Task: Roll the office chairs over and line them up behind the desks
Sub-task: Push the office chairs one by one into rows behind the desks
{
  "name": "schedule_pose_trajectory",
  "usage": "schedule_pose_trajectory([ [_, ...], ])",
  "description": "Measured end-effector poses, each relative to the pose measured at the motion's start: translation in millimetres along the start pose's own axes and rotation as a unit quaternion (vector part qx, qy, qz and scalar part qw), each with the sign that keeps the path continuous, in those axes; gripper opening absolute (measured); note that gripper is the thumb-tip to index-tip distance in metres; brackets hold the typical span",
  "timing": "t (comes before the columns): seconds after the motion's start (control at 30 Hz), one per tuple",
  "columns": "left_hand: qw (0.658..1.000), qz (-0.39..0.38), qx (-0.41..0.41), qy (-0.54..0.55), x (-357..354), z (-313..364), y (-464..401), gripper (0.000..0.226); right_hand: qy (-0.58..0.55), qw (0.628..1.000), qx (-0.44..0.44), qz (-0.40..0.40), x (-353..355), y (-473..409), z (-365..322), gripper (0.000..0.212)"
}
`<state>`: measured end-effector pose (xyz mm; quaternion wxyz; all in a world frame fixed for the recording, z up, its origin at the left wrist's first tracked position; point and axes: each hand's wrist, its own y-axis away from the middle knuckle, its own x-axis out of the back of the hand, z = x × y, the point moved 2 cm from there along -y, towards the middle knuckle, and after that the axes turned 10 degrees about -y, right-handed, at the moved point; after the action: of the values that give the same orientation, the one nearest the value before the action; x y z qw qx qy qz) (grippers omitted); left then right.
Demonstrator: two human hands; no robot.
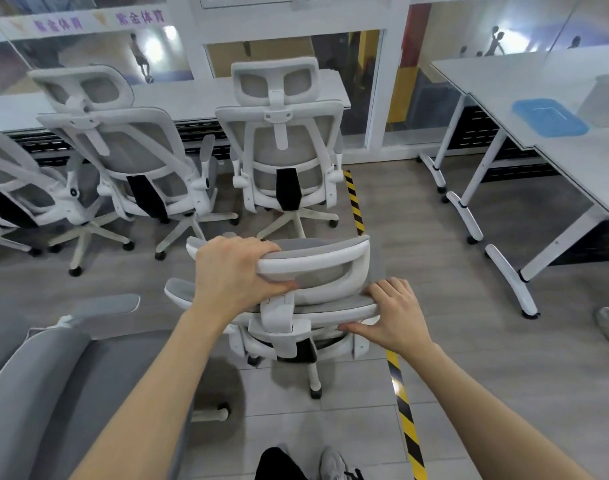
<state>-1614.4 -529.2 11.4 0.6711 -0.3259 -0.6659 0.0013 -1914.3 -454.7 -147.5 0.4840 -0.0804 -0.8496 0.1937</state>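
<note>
while i stand behind the near chair [296, 306], my left hand [232, 271] is closed around its headrest [317, 259] and my right hand [396, 315] grips the top edge of its backrest, thumb underneath. beyond this chair, three more chairs [282, 147] stand in a row before the long tabletop [178, 98].
</note>
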Motion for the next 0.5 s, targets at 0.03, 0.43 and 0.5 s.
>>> schedule_pose_trajectory([
  [0.03,1.000,0.001,0.000,-0.002,0.4,2.2,0.7,0.051,0.002,1.000,-0.001,-0.004,1.6,0.9,1.2,0.082],
  [0.43,0.999,-0.016,0.029,-0.005,-2.0,5.8,0.8,0.062,0.002,1.000,-0.016,-0.009,0.0,-2.4,8.0,0.086],
  [0.5,0.999,-0.023,0.028,-0.008,-1.3,6.2,2.3,0.062,0.005,1.000,-0.018,-0.011,0.4,-0.3,6.5,0.086],
])
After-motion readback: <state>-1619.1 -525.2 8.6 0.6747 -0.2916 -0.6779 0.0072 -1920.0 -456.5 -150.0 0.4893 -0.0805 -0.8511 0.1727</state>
